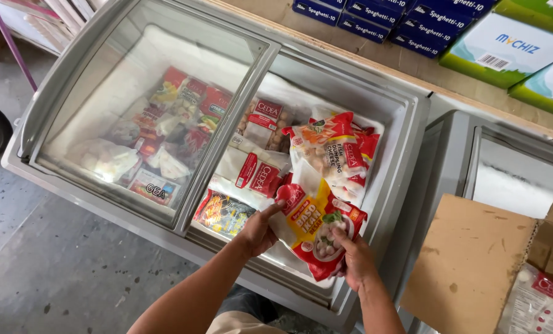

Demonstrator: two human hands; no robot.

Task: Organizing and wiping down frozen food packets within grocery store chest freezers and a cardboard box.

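Red and yellow frozen food pouch (313, 227) with clear window showing pale round balls, sealed, lying tilted over the open right section of the chest freezer, gripped at both ends, just below a similar red pouch.

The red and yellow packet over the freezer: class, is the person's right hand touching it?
Touching. The head view shows the right hand gripping the lower edge of the red and yellow packet, fingers pressed onto its front.
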